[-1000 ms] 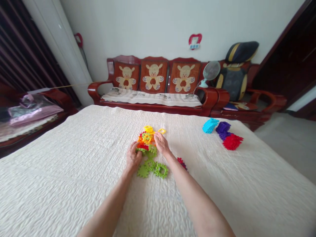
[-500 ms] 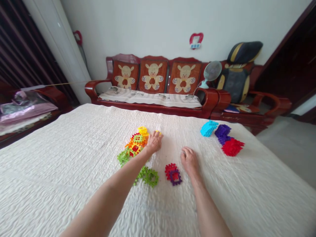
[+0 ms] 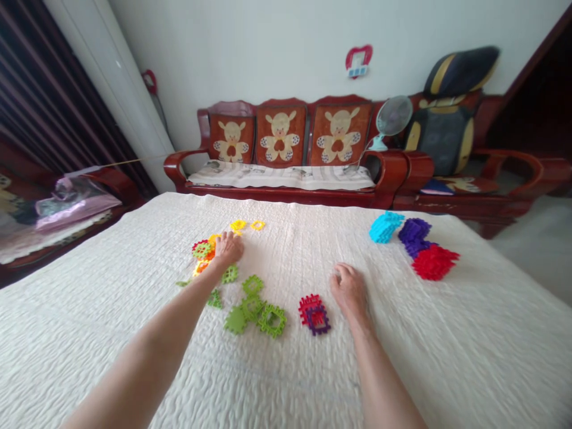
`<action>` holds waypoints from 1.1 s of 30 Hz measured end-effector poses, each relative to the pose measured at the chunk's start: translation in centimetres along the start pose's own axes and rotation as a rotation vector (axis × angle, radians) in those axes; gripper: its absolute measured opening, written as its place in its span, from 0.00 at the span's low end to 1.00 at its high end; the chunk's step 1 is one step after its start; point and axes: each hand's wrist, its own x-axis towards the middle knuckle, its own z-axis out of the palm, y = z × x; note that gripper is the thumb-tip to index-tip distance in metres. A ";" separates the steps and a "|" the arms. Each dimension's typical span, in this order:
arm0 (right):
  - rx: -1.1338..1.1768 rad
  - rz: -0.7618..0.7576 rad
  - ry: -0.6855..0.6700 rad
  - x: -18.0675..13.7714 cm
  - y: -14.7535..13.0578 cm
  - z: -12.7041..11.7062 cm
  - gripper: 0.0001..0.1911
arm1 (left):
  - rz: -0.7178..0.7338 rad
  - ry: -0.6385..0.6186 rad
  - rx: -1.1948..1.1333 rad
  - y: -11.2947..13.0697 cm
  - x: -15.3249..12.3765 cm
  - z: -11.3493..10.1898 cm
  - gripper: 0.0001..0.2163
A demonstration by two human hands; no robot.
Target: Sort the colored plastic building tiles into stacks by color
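Note:
My left hand [image 3: 229,247] lies palm down on the pile, its fingers spread over yellow and orange plastic interlocking tiles [image 3: 213,241]. Beside its wrist is a green tile on a red one [image 3: 202,249]. Loose green tiles [image 3: 252,307] lie nearer to me, some under or beside my left forearm. Beyond my fingers are two yellow tiles [image 3: 258,225]. My right hand [image 3: 351,289] rests on the cover with loosely bent fingers, apart from any tile and holding nothing visible. Just left of it, a purple frame tile [image 3: 318,320] overlaps a red tile [image 3: 309,307].
Stacks of blue tiles [image 3: 385,227], purple tiles [image 3: 415,236] and red tiles [image 3: 435,263] stand at the right on the white quilted cover [image 3: 147,268]. Behind is a wooden sofa [image 3: 286,195] with bear cushions and a small fan [image 3: 394,116].
My left hand has swept left and pushed the yellow, orange and some green tiles with it, spreading the pile. My right hand has stayed nearly still. The view has shifted slightly.

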 end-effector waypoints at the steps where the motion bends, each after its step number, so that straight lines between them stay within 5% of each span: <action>1: 0.003 0.000 0.002 0.0 0.0 0.1 0.15 | 0.016 0.008 -0.011 1.0 -0.2 -0.3 0.19; 5: 0.035 0.000 0.018 0.0 0.3 0.3 0.16 | 0.103 0.014 -0.062 7.5 -3.1 0.7 0.14; 8: 0.052 -0.010 0.024 -0.1 0.5 0.4 0.18 | 0.359 -0.025 -0.189 12.7 -7.0 2.3 0.18; 12: 0.072 -0.010 0.020 0.1 0.4 0.2 0.19 | 0.490 -0.117 -0.246 15.4 -10.1 2.9 0.19; 17: 0.076 0.007 0.025 0.3 0.5 0.3 0.17 | 0.467 -0.122 -0.174 11.9 -9.7 2.4 0.15; 25: 0.063 0.030 -0.011 0.5 0.7 0.3 0.16 | 0.296 -0.053 -0.025 -0.8 -7.8 1.4 0.15; 28: 0.060 0.041 -0.026 0.6 0.8 0.4 0.17 | 0.116 0.025 0.015 -4.5 -6.6 0.7 0.15; 33: 0.068 0.057 -0.017 0.6 0.6 0.5 0.17 | 0.035 0.166 0.000 -4.7 -5.2 1.1 0.18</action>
